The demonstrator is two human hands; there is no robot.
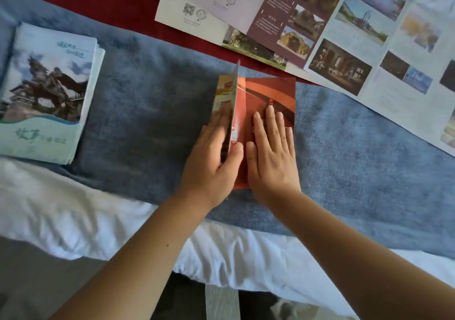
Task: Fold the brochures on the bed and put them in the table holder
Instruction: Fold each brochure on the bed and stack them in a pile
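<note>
Mid-fold on the red brochure, both hands on it.
My L hand pinches the raised left flap btw thumb & fingers, flap standing near upright. R hand lies flat, fingers straight, pressing the other half onto the blue blanket. A folded stack sits well off left; unfolded sheets overlap top right.

We see a glossy paper red brochure on a napped, matt blue blanket; the unfolded brochures are smooth printed paper, the white sheet soft, creased cloth.
</note>
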